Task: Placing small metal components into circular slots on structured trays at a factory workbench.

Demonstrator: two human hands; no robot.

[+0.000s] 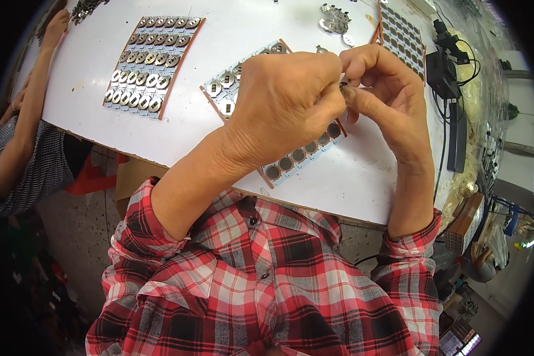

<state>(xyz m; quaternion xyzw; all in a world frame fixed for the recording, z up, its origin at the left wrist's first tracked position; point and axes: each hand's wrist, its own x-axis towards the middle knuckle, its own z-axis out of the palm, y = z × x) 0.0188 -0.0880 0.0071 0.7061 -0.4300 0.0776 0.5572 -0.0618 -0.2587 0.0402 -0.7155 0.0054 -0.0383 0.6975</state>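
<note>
Head view, grip: My left hand (284, 107) and right hand (381, 98) meet fingertip to fingertip above the white table (362, 178). Both are pinched nearly closed on one small metal part (343, 85) — a glint between my fingertips, too small to tell its shape.

Head view, the part: It sits in the pinch itself, lifted off the surface, directly above the board of round cell holders (279, 118) that runs under my left hand.

Head view, step in hand: I judge this to be the fitting or adjusting of one small piece between the fingers, with the board beneath waiting to receive it. The next move calls for a steady pinch and a short, careful descent to one holder.

Head view, edges: The table's near edge (302, 209) lies just below my wrists, close to my plaid shirt (261, 279).

Head view, open room: Bare tabletop lies below and to the right of the grip. To its left sits a second filled board (151, 65); beyond it lie loose metal clips (335, 19) and a dark board (402, 37). Cables and a black box (442, 72) crowd the right — and another person's arm (32, 95) rests well off to the left.
</note>
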